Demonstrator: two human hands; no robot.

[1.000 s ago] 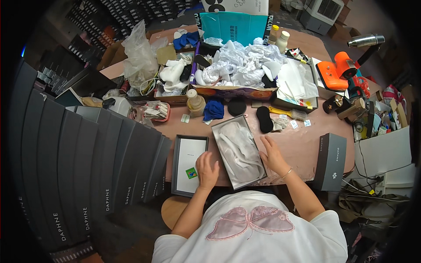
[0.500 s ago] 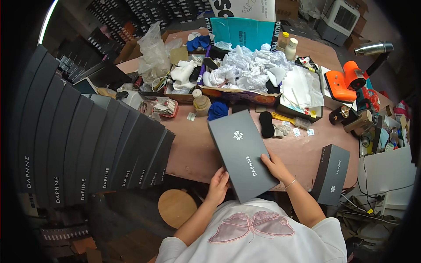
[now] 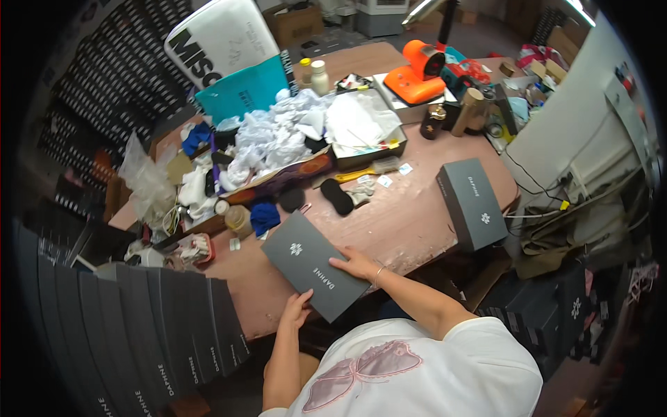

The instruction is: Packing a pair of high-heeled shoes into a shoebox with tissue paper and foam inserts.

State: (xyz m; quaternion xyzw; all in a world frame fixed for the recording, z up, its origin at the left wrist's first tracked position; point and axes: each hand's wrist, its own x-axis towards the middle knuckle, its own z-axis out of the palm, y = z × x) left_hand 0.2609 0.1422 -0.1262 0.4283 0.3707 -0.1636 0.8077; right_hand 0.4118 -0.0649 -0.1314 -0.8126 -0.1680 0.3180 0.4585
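Cluttered workroom: brown wooden worktable (image 3: 417, 222), surface worn; stacked rows of dark grey boxes (image 3: 139, 333) at left, reaching to the far wall; pale wall panel (image 3: 590, 125) at right with trailing cables (image 3: 549, 201); cardboard cartons (image 3: 295, 24) beyond the table; dim floor.

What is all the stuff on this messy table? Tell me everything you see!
Grey box: one, dark grey, closed, at table's near edge, held by both hands.
Second grey box: one, dark grey, right side of table.
Stacked boxes: many, dark grey, row at lower left.
Orange machine: one, far right of table.
White paper heap: one pile, table's middle.
Teal bag: one, behind the heap.
Small bottles: two, pale, far edge.
Black pads: two, table's middle.
Table: one, brown.
Left hand: on box's near edge.
Right hand: resting on box's top.
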